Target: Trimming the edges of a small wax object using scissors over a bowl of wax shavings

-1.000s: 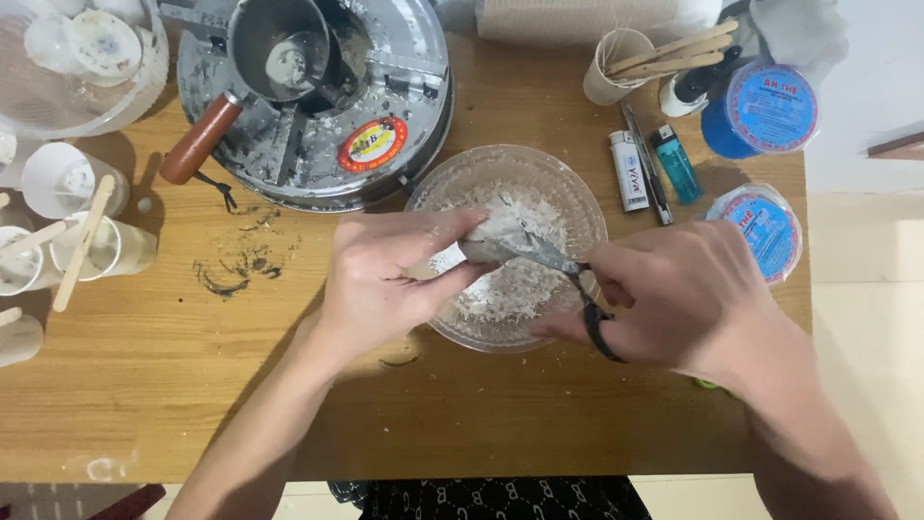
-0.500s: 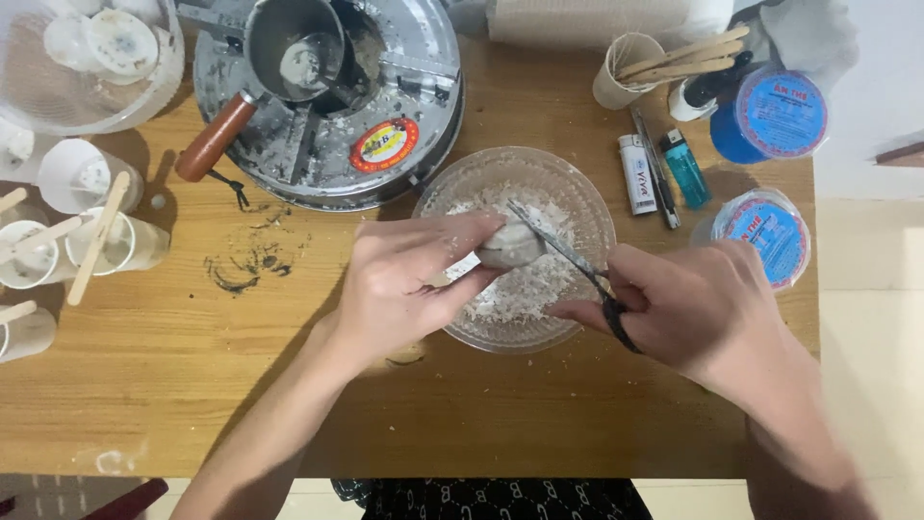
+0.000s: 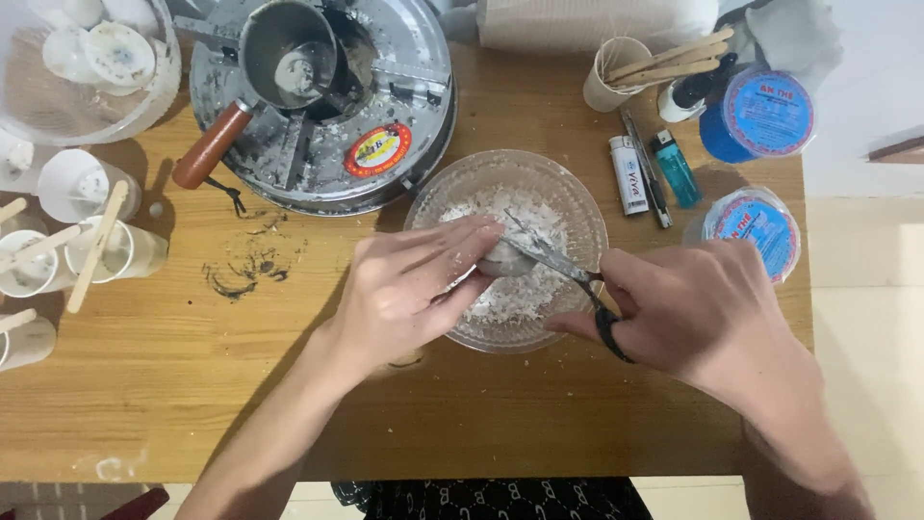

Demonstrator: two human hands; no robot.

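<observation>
Over the glass bowl [image 3: 568,202] on the wooden surface [image 3: 289,385], the right hand [image 3: 707,313] had drawn its scissors [image 3: 558,265] lower; the left hand's [image 3: 404,289] grip stayed pinched on the pale wax lump [image 3: 505,260], so the shaving into the bowl seemed ongoing.

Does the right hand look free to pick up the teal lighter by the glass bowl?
Probably not at once: the right hand is gripping black-handled scissors. The teal lighter itself lies uncovered on the wooden table.
</observation>
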